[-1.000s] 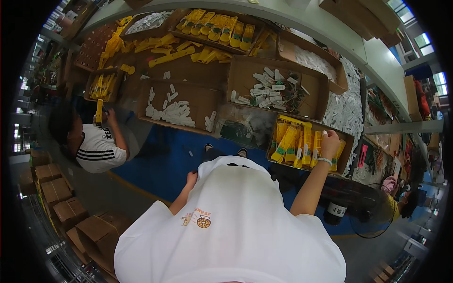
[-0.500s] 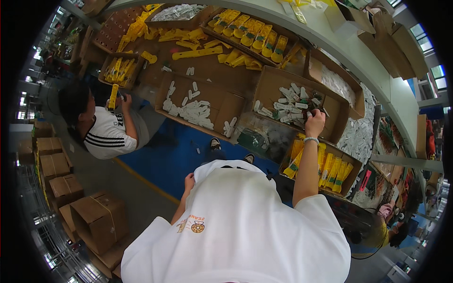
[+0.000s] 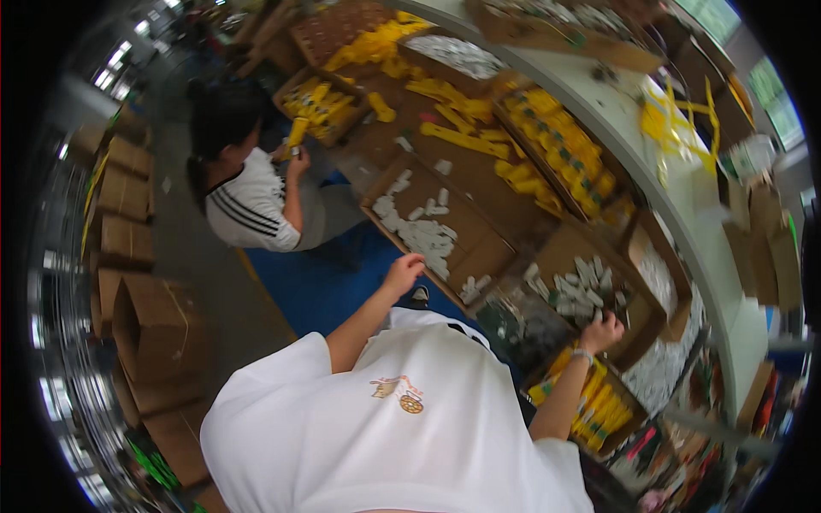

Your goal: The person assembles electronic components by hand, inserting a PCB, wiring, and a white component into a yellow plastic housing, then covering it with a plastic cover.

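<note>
My left hand (image 3: 404,274) is at the near side of a cardboard box (image 3: 489,224) that holds a pile of small white plastic pieces (image 3: 425,241). Its fingers are curled together, and I cannot make out anything in them. Over the near right part of a second cardboard box (image 3: 647,292), my right hand (image 3: 604,333) has its fingers drawn together. Whatever it pinches is too small and blurred to name. White pieces (image 3: 584,287) lie beside its fingertips, some darker bits among them. A bracelet circles the right wrist.
A box of yellow plastic parts (image 3: 609,409) stands below my right forearm. More yellow parts (image 3: 466,139) lie on the far table, with a filled yellow box (image 3: 564,145) behind. A co-worker (image 3: 256,201) sits at the left holding a yellow part. A white shelf (image 3: 684,205) curves overhead.
My view has swung, so the table sits further right and lower. My left hand has risen from beside my body to the box edge. My right hand stays at its box.
</note>
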`<state>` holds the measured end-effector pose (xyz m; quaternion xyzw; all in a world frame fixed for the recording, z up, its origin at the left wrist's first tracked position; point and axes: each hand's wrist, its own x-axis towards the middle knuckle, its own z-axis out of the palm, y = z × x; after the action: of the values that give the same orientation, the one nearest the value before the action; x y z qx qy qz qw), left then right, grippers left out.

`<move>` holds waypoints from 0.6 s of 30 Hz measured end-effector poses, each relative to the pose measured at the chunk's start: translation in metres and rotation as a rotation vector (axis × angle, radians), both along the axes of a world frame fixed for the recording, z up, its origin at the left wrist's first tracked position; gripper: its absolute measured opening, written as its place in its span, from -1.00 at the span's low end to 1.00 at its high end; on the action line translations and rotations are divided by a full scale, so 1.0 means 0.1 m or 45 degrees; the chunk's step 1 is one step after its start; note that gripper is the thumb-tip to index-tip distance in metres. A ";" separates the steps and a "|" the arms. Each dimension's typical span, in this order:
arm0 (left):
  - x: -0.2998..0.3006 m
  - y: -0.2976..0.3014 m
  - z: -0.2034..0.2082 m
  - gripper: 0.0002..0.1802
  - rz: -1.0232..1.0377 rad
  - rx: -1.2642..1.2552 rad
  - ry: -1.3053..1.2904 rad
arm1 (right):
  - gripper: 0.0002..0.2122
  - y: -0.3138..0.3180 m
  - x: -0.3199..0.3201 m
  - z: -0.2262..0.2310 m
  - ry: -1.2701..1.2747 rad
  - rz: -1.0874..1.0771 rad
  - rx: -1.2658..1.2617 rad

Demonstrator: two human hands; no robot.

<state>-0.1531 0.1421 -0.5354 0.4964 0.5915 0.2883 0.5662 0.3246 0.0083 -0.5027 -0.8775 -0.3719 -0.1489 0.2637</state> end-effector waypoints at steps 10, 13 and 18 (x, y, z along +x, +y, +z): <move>0.38 -0.11 0.50 -0.70 -0.182 0.185 -0.002 | -0.79 0.06 -0.17 1.27 0.150 0.019 0.400; 0.51 -0.05 0.66 -0.69 -0.260 0.235 -0.001 | -0.77 0.05 0.08 1.40 -0.066 0.092 0.538; 0.66 0.13 1.17 -0.71 -0.445 0.391 -0.050 | -0.71 0.02 0.05 1.78 0.065 0.410 0.371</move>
<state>-0.0875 0.1553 -0.4183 0.6658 0.4346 0.2819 0.5370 0.3295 0.0106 -0.3251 -0.7630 -0.4750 -0.1347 0.4173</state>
